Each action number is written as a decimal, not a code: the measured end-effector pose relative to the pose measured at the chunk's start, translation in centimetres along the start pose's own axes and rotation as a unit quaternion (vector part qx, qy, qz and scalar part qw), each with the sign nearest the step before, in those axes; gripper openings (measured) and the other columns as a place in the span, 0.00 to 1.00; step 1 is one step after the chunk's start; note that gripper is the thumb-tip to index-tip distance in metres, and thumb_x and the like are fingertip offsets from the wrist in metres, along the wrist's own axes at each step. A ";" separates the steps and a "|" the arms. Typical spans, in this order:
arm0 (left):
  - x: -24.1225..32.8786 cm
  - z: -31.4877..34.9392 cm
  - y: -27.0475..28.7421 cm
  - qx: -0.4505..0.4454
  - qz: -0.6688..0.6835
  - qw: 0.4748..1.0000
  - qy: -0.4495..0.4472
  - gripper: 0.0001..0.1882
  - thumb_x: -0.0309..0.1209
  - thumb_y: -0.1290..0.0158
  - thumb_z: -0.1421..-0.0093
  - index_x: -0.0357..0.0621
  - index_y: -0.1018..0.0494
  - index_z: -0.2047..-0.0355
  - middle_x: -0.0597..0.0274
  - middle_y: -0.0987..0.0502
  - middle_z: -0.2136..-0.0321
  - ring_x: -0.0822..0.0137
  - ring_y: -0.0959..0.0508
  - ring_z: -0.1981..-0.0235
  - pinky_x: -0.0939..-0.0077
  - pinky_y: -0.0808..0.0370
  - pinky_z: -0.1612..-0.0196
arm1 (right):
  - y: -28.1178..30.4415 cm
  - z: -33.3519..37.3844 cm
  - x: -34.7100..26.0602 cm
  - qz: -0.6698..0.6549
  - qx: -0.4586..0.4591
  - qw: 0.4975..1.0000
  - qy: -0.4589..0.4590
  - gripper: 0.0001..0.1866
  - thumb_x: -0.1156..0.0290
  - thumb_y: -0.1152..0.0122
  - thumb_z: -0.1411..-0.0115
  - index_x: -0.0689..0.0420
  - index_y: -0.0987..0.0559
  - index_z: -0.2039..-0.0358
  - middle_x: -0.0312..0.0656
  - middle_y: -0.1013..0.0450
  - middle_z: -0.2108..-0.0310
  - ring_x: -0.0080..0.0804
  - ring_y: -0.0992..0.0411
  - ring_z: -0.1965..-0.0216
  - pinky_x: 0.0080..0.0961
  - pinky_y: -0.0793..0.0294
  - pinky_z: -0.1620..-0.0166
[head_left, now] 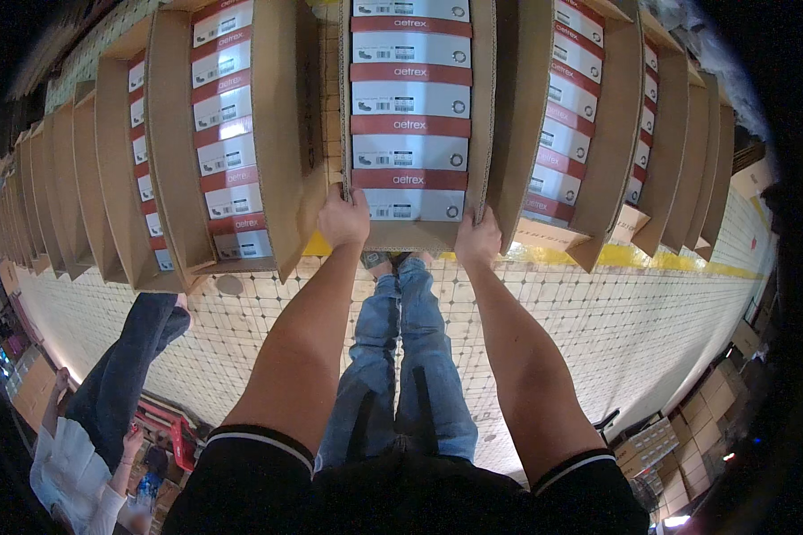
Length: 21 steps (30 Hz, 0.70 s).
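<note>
In front of me an open cardboard carton [410, 236] holds a column of white shoe boxes [409, 152] with red lids. My left hand [344, 218] is closed on the carton's left side wall at its near corner, fingers hooked over the edge. On the opposite wall, at the near right corner, my right hand [479, 238] grips the cardboard in the same way. Both arms are stretched out. Parts of the fingers are hidden inside or behind the cardboard. The shoe boxes themselves are not held by either hand.
A similar carton [272, 134] with shoe boxes stands to the left, another carton [513, 134] to the right, with more in a row. A yellow stripe [633, 259] runs along the tiled floor [241, 339]. One person [80, 455] is at lower left, near red equipment [178, 441]. Boxes [696, 428] are stacked at lower right.
</note>
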<state>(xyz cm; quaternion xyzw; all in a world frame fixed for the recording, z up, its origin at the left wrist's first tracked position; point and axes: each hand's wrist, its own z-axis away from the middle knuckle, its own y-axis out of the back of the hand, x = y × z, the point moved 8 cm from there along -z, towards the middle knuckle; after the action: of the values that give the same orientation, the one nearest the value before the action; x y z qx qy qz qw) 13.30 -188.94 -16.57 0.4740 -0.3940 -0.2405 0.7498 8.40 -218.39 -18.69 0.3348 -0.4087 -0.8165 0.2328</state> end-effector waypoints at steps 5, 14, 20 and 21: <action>0.0 0.1 0.0 -0.004 -0.006 1.000 0.006 0.14 0.41 0.49 0.47 0.44 0.26 0.68 0.42 0.22 0.75 0.40 0.21 0.71 0.47 0.26 0.65 | 0.2 0.1 -0.3 -0.020 0.002 1.000 -0.001 0.15 0.62 0.43 0.45 0.55 0.26 0.59 0.51 0.25 0.62 0.53 0.26 0.61 0.46 0.28 0.57; -0.2 0.1 -0.4 -0.019 -0.008 1.000 0.012 0.15 0.41 0.50 0.46 0.45 0.25 0.65 0.43 0.22 0.75 0.41 0.22 0.71 0.48 0.26 0.65 | 0.3 0.2 -0.3 -0.016 0.007 1.000 0.007 0.15 0.61 0.45 0.42 0.55 0.26 0.59 0.52 0.25 0.62 0.55 0.26 0.61 0.47 0.28 0.58; -0.2 0.1 -0.6 -0.025 -0.027 0.999 0.019 0.13 0.40 0.51 0.46 0.45 0.26 0.66 0.43 0.22 0.75 0.41 0.22 0.72 0.47 0.26 0.67 | 0.2 0.2 -0.4 -0.029 0.002 1.000 0.006 0.16 0.60 0.45 0.42 0.57 0.26 0.59 0.52 0.25 0.61 0.54 0.27 0.59 0.46 0.28 0.57; -0.1 0.1 -0.5 -0.020 -0.026 0.999 0.015 0.13 0.40 0.51 0.46 0.45 0.26 0.66 0.43 0.22 0.75 0.41 0.22 0.72 0.47 0.26 0.67 | 0.3 0.2 -0.4 -0.030 0.007 0.999 0.009 0.15 0.60 0.45 0.42 0.57 0.26 0.59 0.52 0.26 0.61 0.54 0.27 0.59 0.46 0.28 0.57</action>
<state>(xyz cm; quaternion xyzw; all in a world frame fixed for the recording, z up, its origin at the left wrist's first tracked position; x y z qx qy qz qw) 13.18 -189.12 -17.02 0.4723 -0.3654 -0.2606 0.7586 8.60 -218.22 -18.18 0.3562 -0.4022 -0.8171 0.2091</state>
